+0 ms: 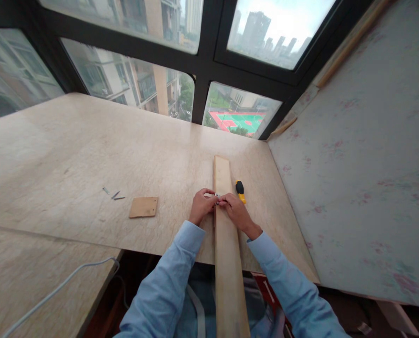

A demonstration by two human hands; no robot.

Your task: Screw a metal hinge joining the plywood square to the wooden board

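Note:
A long pale wooden board [228, 253] runs from my lap onto the tabletop, pointing away from me. Over its left edge, my left hand [202, 206] is closed, thumb and fingers pinched together on a small silvery metal piece [217, 195]. My right hand [236, 212] lies across the board from the other side, its fingers also pinched at that piece. The fingers cover most of it, so its exact kind is unclear. Just right of the board lies a black-and-yellow tool [240, 188] resembling a stubby screwdriver.
Left of my hands rests a thin brown wooden plate [143, 207] with two small holes. Beyond it are several thin metal pieces [115, 195], possibly screws. A white cable [64, 281] crosses the lower-left surface. Windows [125, 80] border the back, a patterned wall [364, 178] the right.

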